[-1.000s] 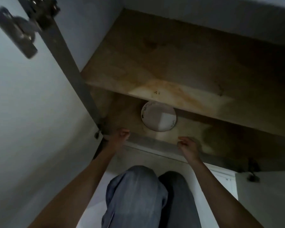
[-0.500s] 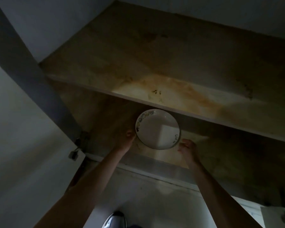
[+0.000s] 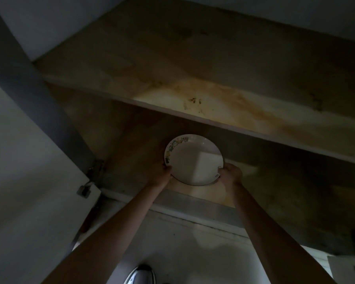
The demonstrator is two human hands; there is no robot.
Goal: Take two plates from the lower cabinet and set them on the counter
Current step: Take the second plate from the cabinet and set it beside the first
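A: What is taking up most of the view?

B: The cabinet is filling nearly all of it, dim inside. An upper shelf of pale board is crossing the middle, stained orange-brown near its front edge with a few dark specks. Below it the bottom shelf is showing the same bare, blotchy board with a grey front lip. The open door is standing at the left, smooth and light, with a metal hinge at its inner edge.

A: And the floor?

B: The floor is lying pale and scuffed under the arms, and the toe of a shoe is peeking in at the bottom.

A: Where is the plate sitting?

B: The plate is sitting in the lower compartment, near the front of the bottom shelf, between the two hands. I cannot tell whether it is lifted off the board or whether a second plate is lying under it.

A: How are the hands gripping it?

B: The left hand is curling around the plate's left rim, fingers tucked beneath. The right hand is clasping the lower right rim, thumb pressing on the top edge.

A: What is the plate like?

B: It is looking round, shallow, glossy and white, with a thin dark edge line and small coloured cartoon-like figures running along the upper left rim. A small mark beside the right thumb is appearing too tiny to read.
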